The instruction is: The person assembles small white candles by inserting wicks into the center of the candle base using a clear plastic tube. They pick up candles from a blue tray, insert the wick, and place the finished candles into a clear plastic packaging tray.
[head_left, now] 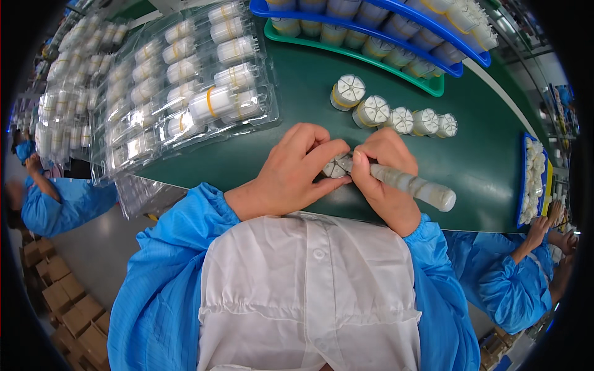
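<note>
My left hand [294,168] is closed around a short white cylinder [336,168] that stands on the green tabletop [303,80]. Its top is divided into wedge-shaped segments, and my fingers cover most of its side. In my right hand [391,176] is a hand tool with a thick, pale, tape-wrapped handle [422,191], slanting down to the right. The tool's tip meets the cylinder's top; its exact shape is hard to make out. Just beyond my hands stands a row of several similar cylinders [373,111], with segmented tops and clear sleeves, some showing yellow bands.
Clear plastic trays [270,110] of white cylinders are stacked at the left. Along the back, a blue tray [484,59] and a green tray [437,86] hold more. A blue bin [523,207] of white parts sits far right. Co-workers in blue sleeves [74,196] work on both sides.
</note>
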Tool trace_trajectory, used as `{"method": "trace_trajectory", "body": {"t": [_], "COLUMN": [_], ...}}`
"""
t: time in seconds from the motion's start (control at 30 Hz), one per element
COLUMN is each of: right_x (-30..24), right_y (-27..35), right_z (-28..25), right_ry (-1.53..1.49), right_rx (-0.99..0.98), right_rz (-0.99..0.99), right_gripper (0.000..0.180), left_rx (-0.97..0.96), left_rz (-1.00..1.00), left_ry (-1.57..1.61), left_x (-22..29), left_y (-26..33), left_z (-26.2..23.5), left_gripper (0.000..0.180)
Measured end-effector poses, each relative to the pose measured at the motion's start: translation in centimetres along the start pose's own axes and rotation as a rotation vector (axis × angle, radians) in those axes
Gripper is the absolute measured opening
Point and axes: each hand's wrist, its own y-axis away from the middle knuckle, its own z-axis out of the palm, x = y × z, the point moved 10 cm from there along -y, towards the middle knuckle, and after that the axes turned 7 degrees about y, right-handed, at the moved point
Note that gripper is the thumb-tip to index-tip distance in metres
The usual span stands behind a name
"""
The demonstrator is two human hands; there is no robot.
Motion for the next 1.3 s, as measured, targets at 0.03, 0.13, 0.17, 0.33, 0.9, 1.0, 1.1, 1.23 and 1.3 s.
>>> {"method": "trace_trajectory", "body": {"t": [0.03,0.13,0.17,0.33,0.9,1.0,1.1,1.23,1.3], "right_x": [0.3,0.1,0.0,0.6,0.8,0.7,0.5,0.7,0.9], "right_y": [0.2,0.2,0.3,0.4,0.6,0.5,0.5,0.7,0.6], "right_z": [-0.1,-1.1,-1.5,-0.7,-0.6,-0.3,-0.5,-1.4,-1.3], "right_ry": [-0.018,0.008,0.029,0.003,-0.013,-0.005,-0.005,-0.008,-0.016], "right_rx": [0.018,0.1,0.131,0.075,0.064,0.044,0.054,0.115,0.112], "right_rz": [-0.01,-0.021,-0.02,0.011,0.019,0.023,0.018,0.011,0.02], "right_gripper": [0.008,0.008,0.008,0.008,0.007,0.007,0.007,0.007,0.007], "left_rx": [0.034,0.081,0.086,0.016,-0.018,0.015,-0.007,-0.029,-0.045], "left_rz": [0.023,0.076,0.09,0.05,0.027,0.001,-0.076,-0.042,-0.04], "left_ry": [0.018,0.099,0.131,0.179,0.152,0.086,0.063,0.144,0.192], "left_x": [0.1,0.3,0.4,-0.2,-0.1,-0.2,-1.2,-0.7,-0.7], "left_y": [0.1,-0.1,0.0,0.1,0.3,0.2,0.5,0.3,0.3], "left_z": [-0.1,-0.5,-0.5,0.3,0.3,0.1,0.5,0.6,0.7], "left_gripper": [0.056,0.058,0.058,0.06,0.065,0.065,0.065,0.062,0.06]}}
